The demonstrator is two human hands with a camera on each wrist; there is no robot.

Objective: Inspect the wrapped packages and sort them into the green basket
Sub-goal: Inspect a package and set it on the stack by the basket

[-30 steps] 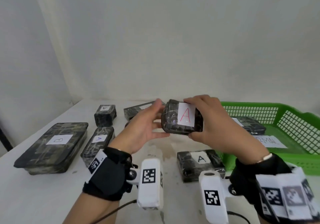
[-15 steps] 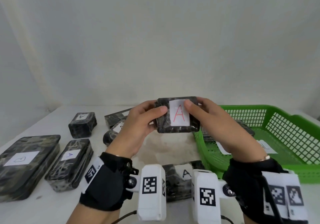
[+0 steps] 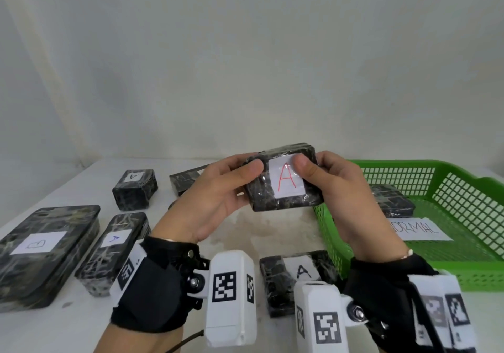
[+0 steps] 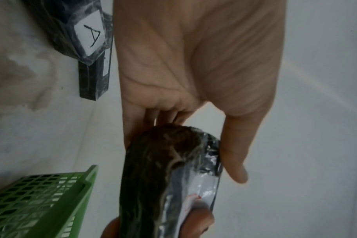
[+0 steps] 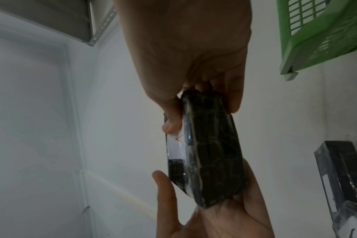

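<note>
Above table (image 3: 272, 232), both hands pinch package (image 3: 283, 189); green basket (image 3: 463, 189) beside.

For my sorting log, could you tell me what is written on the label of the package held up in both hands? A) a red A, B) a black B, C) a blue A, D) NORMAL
A: the held package, gripped by the left hand and the right hand, bears a white label with a red A.

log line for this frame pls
phase: inspect | held: red-A package | left hand: grips | right hand: grips | green basket: one package inside
</note>
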